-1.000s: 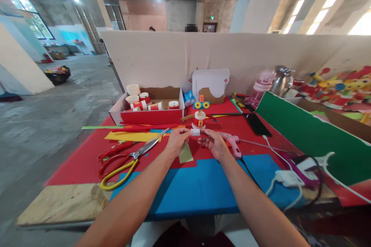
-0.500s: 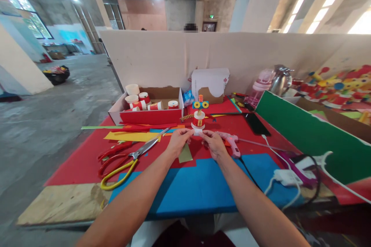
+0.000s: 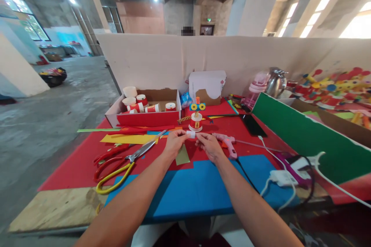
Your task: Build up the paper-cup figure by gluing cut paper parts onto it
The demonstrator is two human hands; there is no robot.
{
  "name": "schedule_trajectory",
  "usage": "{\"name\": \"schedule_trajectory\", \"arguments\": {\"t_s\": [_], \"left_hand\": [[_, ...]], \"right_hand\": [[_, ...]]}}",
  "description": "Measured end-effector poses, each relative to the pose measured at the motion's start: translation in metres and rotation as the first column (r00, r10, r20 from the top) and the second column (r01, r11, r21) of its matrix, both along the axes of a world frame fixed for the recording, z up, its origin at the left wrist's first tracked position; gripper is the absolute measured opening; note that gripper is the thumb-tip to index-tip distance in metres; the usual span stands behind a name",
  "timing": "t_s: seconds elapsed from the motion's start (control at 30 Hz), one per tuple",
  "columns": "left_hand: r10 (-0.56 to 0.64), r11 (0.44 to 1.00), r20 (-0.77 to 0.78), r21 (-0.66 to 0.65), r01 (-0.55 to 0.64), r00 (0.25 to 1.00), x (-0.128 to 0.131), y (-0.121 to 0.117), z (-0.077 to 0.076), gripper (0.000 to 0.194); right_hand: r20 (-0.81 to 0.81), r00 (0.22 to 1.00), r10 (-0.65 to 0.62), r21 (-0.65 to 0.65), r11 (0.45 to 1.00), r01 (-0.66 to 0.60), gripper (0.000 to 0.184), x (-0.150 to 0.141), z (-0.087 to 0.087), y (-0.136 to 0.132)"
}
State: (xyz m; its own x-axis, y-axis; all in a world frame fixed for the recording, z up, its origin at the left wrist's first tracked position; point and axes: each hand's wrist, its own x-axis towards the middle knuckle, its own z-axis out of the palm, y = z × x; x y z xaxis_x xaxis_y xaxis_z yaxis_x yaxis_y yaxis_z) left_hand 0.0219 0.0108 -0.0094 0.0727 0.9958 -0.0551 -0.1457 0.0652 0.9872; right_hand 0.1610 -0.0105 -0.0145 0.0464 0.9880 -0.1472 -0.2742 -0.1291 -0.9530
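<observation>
A small white piece (image 3: 190, 134), which looks like folded paper or card, is pinched between the thumb and fingers of my left hand (image 3: 175, 142). Close by its right end are the bent, closed fingertips of my right hand (image 3: 210, 145); whether they hold anything is too small to make out. Just behind the piece stands an upright paper-cup figure (image 3: 196, 121) with yellow ring eyes, an orange coil on top and a gold spring arm at its left. A pink glue gun (image 3: 228, 142) lies right of my right hand. An olive paper strip (image 3: 182, 156) lies below my left hand.
Large scissors (image 3: 127, 162) and a yellow strip (image 3: 127, 139) lie at left. A box (image 3: 147, 119) of paper cups stands behind. At right are a phone (image 3: 252, 125), a green-sided box (image 3: 307, 139), white cables and a power strip (image 3: 292, 170). Blue sheets (image 3: 174, 193) cover the front edge.
The white piece now shows at my left fingertips, while my right fingertips have drawn slightly back from its right end. The whole view has shifted a little.
</observation>
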Motion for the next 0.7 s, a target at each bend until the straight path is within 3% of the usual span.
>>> {"name": "schedule_trajectory", "arguments": {"t_s": [0.17,0.27,0.5,0.7], "left_hand": [[-0.016,0.999,-0.027,-0.032,0.015,1.000,0.0003,-0.0009,0.0010,0.026],[-0.012,1.000,-0.077,0.023,0.013,0.997,0.0006,-0.0034,0.0043,0.027],[-0.073,0.996,-0.002,0.050,0.073,0.997,0.0013,-0.0021,0.0059,0.033],[-0.041,0.990,-0.036,0.134,0.045,0.999,0.0030,-0.0005,-0.0006,0.022]], "right_hand": [[0.020,1.000,0.011,0.016,1.000,-0.012,0.040,-0.0008,0.0021,-0.0014],[0.057,0.998,0.024,0.027,0.999,-0.025,0.038,-0.0035,0.0037,-0.0023],[-0.087,0.994,-0.072,0.012,0.997,0.073,0.041,-0.0034,0.0060,0.0009],[-0.054,0.998,-0.042,0.027,0.999,0.043,0.038,-0.0027,0.0049,-0.0008]]}}
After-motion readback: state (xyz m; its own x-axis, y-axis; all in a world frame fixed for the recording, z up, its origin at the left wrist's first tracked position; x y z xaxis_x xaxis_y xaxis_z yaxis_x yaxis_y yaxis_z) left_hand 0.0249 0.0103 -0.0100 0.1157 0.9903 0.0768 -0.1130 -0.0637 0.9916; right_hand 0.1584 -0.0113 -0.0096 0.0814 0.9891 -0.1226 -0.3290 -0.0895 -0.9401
